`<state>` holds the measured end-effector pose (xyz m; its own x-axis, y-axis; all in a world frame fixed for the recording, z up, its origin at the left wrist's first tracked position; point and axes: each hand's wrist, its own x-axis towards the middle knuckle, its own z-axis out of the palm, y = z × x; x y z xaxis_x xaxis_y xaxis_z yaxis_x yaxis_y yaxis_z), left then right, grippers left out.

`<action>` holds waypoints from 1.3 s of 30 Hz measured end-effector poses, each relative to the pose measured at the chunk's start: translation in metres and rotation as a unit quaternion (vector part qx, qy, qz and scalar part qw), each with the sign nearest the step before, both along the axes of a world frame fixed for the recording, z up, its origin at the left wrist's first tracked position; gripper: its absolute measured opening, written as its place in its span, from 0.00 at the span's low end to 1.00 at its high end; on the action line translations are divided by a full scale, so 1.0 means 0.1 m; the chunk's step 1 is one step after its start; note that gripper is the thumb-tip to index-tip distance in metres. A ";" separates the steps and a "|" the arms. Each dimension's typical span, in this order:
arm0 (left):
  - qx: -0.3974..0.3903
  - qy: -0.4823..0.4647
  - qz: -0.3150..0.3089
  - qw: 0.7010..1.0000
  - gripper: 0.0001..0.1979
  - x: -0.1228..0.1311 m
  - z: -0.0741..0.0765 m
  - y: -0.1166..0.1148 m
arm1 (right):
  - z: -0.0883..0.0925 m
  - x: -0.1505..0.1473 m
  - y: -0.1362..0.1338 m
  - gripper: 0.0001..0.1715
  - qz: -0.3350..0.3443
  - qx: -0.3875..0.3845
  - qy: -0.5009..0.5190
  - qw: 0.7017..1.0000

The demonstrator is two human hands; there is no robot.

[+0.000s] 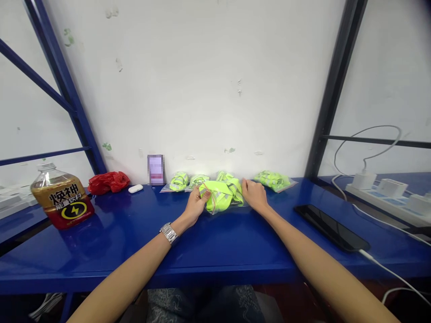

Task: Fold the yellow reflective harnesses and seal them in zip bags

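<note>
Both of my hands hold a clear zip bag stuffed with a folded neon yellow reflective vest (222, 196), resting on the blue shelf (208, 242). My left hand (196, 206), with a metal watch on its wrist, pinches the bag's left end by its red seal line. My right hand (254, 194) grips the bag's right side. Behind it, several more bagged yellow vests (272, 180) lie in a row along the white wall.
A drink bottle (62, 195) stands at the left, with a red plastic bag (108, 181) and a white earbud case (135, 189) behind it. A black phone (332, 227) on a white cable lies at the right, near a power strip (387, 192). A small card (156, 170) leans on the wall.
</note>
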<state>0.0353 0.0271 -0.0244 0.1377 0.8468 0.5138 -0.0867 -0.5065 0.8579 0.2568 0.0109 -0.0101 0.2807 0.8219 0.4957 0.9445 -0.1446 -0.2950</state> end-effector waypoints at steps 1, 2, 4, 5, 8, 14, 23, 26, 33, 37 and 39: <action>0.012 0.002 0.003 1.000 0.23 0.00 0.01 0.00 | 0.00 0.03 0.03 0.32 -0.003 -0.002 -0.001 1.000; 0.017 0.002 -0.001 1.000 0.21 0.01 0.02 0.00 | -0.01 0.06 0.06 0.33 -0.004 -0.004 -0.002 1.000; 0.011 -0.014 -0.019 1.000 0.20 0.00 0.06 -0.01 | -0.03 0.15 0.11 0.33 -0.006 -0.013 -0.001 1.000; 0.001 -0.030 -0.025 0.999 0.20 -0.01 0.08 -0.01 | -0.04 0.22 0.13 0.32 -0.007 -0.018 0.000 1.000; -0.042 -0.099 -0.007 0.994 0.19 -0.12 0.15 0.01 | -0.09 0.51 0.15 0.28 -0.014 -0.032 0.006 0.999; -0.120 -0.144 0.027 0.982 0.20 -0.39 0.20 0.17 | -0.03 0.83 0.09 0.28 0.000 -0.016 0.016 1.000; -0.117 -0.054 0.132 0.983 0.11 -0.48 0.12 0.28 | 0.12 -0.29 -0.30 0.33 0.087 0.003 -0.148 0.985; -0.091 -0.022 0.204 0.974 0.09 -0.53 0.11 0.30 | 0.07 -0.40 -0.33 0.22 0.110 -0.065 -0.176 0.976; -0.023 0.068 0.309 0.948 0.11 -0.53 0.20 0.19 | 0.16 0.13 -0.21 0.23 0.133 -0.111 -0.184 0.967; 0.183 0.269 0.301 0.896 0.12 -0.44 0.30 0.00 | 0.08 0.47 -0.06 0.30 0.148 -0.123 -0.177 0.965; 0.274 0.388 0.255 0.842 0.11 -0.38 0.31 -0.09 | 0.00 0.59 0.01 0.33 0.155 -0.137 -0.174 0.963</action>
<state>-0.0028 0.0185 0.0069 0.3024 0.5628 0.7693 0.7412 -0.6463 0.1815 0.3161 0.0114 -0.0105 -0.1426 0.9528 0.2679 0.9896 0.1325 0.0555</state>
